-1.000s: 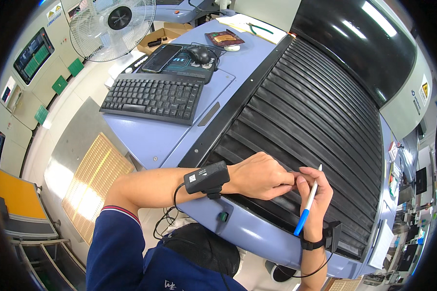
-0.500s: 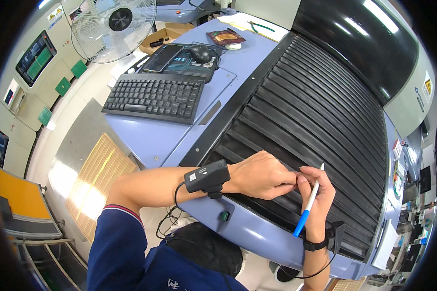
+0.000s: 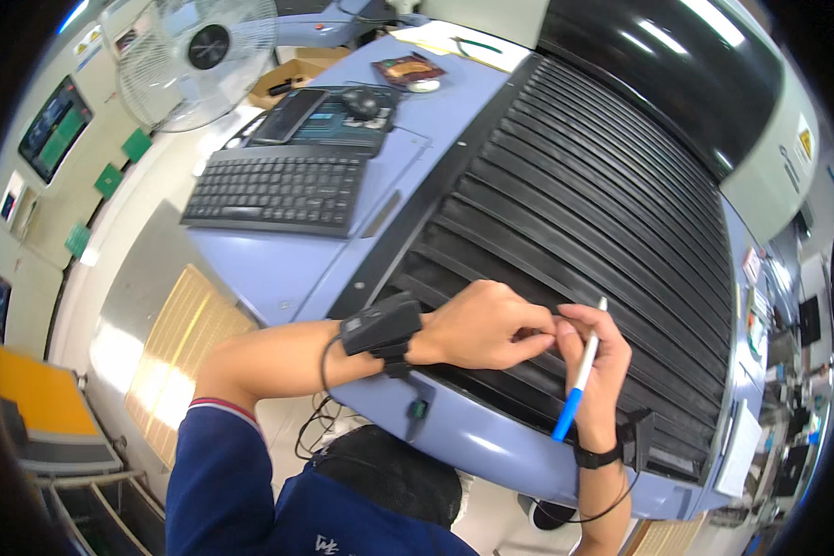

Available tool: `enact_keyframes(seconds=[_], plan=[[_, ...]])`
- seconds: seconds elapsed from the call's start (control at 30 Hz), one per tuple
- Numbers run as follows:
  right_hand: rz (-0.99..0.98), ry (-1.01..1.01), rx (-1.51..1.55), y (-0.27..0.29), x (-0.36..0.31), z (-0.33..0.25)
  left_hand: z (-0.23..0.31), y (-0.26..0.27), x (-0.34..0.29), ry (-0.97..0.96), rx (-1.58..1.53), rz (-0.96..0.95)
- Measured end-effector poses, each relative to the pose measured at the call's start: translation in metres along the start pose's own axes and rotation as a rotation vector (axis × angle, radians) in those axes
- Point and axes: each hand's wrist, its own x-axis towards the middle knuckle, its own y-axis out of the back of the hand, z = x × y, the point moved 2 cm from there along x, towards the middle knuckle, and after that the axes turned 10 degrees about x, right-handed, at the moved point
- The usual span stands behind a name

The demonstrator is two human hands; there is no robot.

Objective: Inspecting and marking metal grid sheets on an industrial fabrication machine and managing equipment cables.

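Observation:
Above the ribbed black cover [image 3: 565, 213] of a machine, my two hands meet at their fingertips. My left hand [image 3: 480, 326] has its fingers curled and thumb bent in, closed against the right fingertips; anything pinched there is hidden or too small to name. My right hand [image 3: 606, 357] is closed too, with a white pen with a blue end [image 3: 586, 371] lying across its fingers, the blue end pointing down toward the wrist. Black devices on straps, with cables, sit at both wrists, the left device [image 3: 380, 324] being the larger-looking one.
Left of the cover, the bluish machine top carries a black keyboard [image 3: 276, 190], a phone [image 3: 290, 116], a mouse [image 3: 361, 104] and a brown packet [image 3: 408, 69]. A fan [image 3: 204, 51] stands behind. A yellow perforated panel [image 3: 181, 347] lies at my left, white papers [image 3: 739, 449] at the right.
The whole view has shifted slightly. My hands stay together at the fingertips; a gap shows now between my left thumb and curled fingers. The pen remains in my right hand.

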Motion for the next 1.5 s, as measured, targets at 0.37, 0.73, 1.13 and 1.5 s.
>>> enact_keyframes(seconds=[0.37, 0.73, 1.13, 1.5], plan=[[-0.016, -0.062, 0.222, -0.001, 0.011, 0.013, 0.002, 0.005, -0.003, -0.070, 0.095, -0.072], [0.064, 0.010, 0.198, 0.015, 0.021, 0.006, 0.021, -0.004, 0.003, -0.040, 0.060, -0.116], [0.047, -0.021, 0.233, 0.012, 0.012, 0.005, 0.018, -0.016, -0.010, -0.178, 0.099, -0.106], [0.016, -0.007, 0.136, 0.008, 0.016, 0.004, 0.016, -0.011, -0.010, -0.152, 0.080, -0.067]])
